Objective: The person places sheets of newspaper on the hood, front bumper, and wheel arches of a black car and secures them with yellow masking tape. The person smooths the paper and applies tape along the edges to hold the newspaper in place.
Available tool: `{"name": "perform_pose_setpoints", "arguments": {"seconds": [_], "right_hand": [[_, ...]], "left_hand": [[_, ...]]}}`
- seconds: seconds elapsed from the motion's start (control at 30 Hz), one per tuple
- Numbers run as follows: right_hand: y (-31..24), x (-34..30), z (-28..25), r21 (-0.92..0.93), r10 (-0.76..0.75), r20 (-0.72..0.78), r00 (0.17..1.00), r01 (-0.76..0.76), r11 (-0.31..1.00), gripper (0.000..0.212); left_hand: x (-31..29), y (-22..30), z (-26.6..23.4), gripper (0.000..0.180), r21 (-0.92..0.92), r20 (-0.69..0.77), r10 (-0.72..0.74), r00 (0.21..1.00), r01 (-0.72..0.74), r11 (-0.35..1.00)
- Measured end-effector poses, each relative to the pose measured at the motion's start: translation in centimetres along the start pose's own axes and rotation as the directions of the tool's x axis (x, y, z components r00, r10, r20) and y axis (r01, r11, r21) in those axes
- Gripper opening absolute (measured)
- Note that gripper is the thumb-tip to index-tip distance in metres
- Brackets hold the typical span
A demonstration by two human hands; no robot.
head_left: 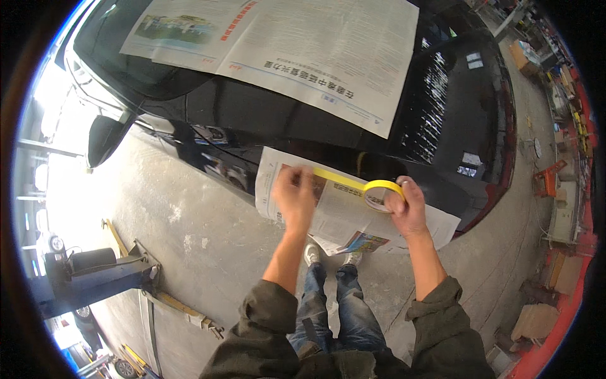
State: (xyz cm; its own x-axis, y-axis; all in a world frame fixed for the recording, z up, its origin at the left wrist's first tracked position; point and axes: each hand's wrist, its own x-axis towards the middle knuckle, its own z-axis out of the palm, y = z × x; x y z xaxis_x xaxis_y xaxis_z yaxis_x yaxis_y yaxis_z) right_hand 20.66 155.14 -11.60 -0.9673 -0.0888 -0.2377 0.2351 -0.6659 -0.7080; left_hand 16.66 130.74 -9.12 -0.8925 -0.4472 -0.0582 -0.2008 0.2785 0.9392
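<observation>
In the head view, the fingers of the left hand [295,196] appear to pinch the yellow tape [341,179]'s end, slightly blurred; those of the right hand [411,208] grip its roll [384,183]. The strip spans the newspaper sheet [334,218] near its upper edge, beside the black car [233,120]'s side. Drawing out tape seems in hand; continuing calls for even tension. Floor [196,218] stretches between car and blue lift [95,281].
</observation>
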Motion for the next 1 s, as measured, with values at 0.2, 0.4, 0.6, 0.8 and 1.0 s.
{"name": "perform_pose_setpoints", "arguments": {"seconds": [0.2, 0.4, 0.6, 0.8, 1.0], "right_hand": [[0.3, 0.2, 0.4, 0.113, -0.07, -0.096, 0.993, 0.081, 0.99, 0.012], [0.3, 0.5, 0.2, 0.084, -0.045, -0.091, 0.995, 0.052, 0.995, 0.012], [0.3, 1.0, 0.9, 0.048, -0.094, -0.005, 0.996, 0.094, 0.994, 0.013], [-2.3, -1.8, -4.3, 0.037, 0.076, -0.071, 0.995, -0.074, 0.997, 0.021], [-14.3, -9.9, -15.3, -0.281, -0.009, -0.05, 0.999, -0.005, 0.96, 0.018]], "left_hand": [[5.9, -1.4, -2.6, 0.015, -0.113, -0.238, 0.011, 0.971, -0.038, 0.993], [6.1, -0.6, -2.2, 0.012, -0.05, -0.338, 0.075, 0.938, -0.097, 0.994], [4.6, -1.7, -3.7, 0.031, 0.313, -0.135, 0.478, 0.868, -0.421, 0.852], [2.2, -4.3, -3.5, 0.057, 0.635, 0.419, 0.571, 0.705, -0.678, 0.37], [2.9, -5.7, -3.2, 0.055, 0.669, 0.431, 0.626, 0.65, -0.696, 0.261]]}}
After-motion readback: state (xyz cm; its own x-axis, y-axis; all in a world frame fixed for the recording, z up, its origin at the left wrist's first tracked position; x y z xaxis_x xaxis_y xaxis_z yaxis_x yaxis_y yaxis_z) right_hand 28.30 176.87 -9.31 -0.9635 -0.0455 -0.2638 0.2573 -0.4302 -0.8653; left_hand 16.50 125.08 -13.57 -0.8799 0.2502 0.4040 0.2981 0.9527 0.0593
